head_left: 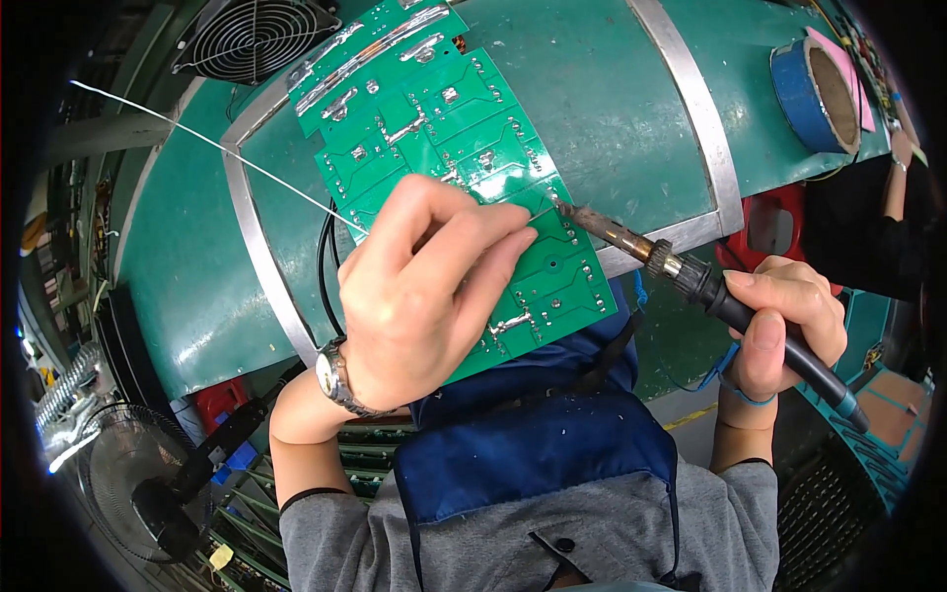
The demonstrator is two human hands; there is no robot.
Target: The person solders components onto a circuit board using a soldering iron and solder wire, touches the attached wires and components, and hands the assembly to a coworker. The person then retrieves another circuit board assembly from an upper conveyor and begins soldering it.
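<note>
Green matting with silvery metal strips covers the surface (612, 109) before you. At its far left stands a black fan with a round wire guard (254, 39), and on the right sits a blue-sided, brown-lined tape roll (801, 99) beside a pink sheet (853, 89). Beyond the right edge you have a red plastic stool (774, 222) and another person's bare forearm (895, 192); low on the left is a dark wire-caged fan (138, 474).

Your left hand (424, 276), wearing a silver wristwatch (335, 375), reaches in with its back upward and hides part of the work. Your right hand (789, 316) comes from the right, thumb uppermost along the handle.

Your left grip pinches a thin whitish wire (217, 143) between thumb and forefinger; your right grip is closed around a black-handled soldering iron (745, 306) with a darkened metal barrel. Directly under your left hand lies a green circuit board (473, 138) with shiny solder patches, slanting across the surface's near edge. Your iron's tip meets the board near its right edge, just beside your left fingertips.
</note>
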